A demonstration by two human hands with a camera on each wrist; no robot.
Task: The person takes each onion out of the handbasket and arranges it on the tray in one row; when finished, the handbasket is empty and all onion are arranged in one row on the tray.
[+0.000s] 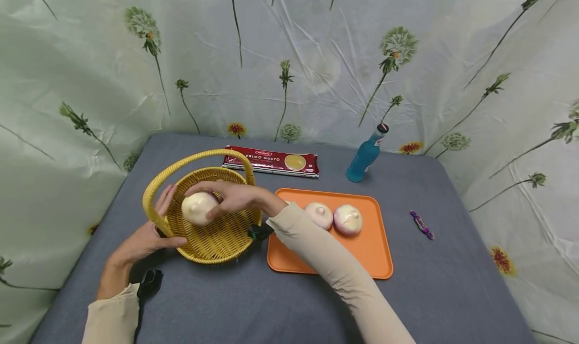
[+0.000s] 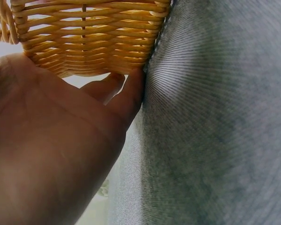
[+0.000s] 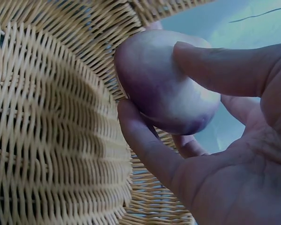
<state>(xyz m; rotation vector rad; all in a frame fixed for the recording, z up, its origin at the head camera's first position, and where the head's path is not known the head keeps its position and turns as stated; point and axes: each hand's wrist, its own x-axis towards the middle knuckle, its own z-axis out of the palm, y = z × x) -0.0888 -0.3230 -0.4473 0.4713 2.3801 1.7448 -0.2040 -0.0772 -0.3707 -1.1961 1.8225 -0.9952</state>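
Observation:
A white and purple turnip [image 1: 197,209] is in my right hand [image 1: 235,197], inside the mouth of a yellow wicker basket [image 1: 212,253]. In the right wrist view, thumb and fingers pinch the turnip [image 3: 164,84] close to the woven wall. My left hand [image 1: 147,238] holds the basket's left side near the foot of its arched handle, with the thumb toward the front and the fingers behind. The left wrist view has that hand against the outside weave [image 2: 89,37], low near the cloth.
Right of the basket lies an orange tray [image 1: 375,258] with two turnips [image 1: 348,220] showing, partly behind my right sleeve. A red spaghetti packet [image 1: 271,162] lies behind the basket. A blue bottle [image 1: 364,158] stands at the back, and a purple-wrapped candy [image 1: 422,225] lies far right.

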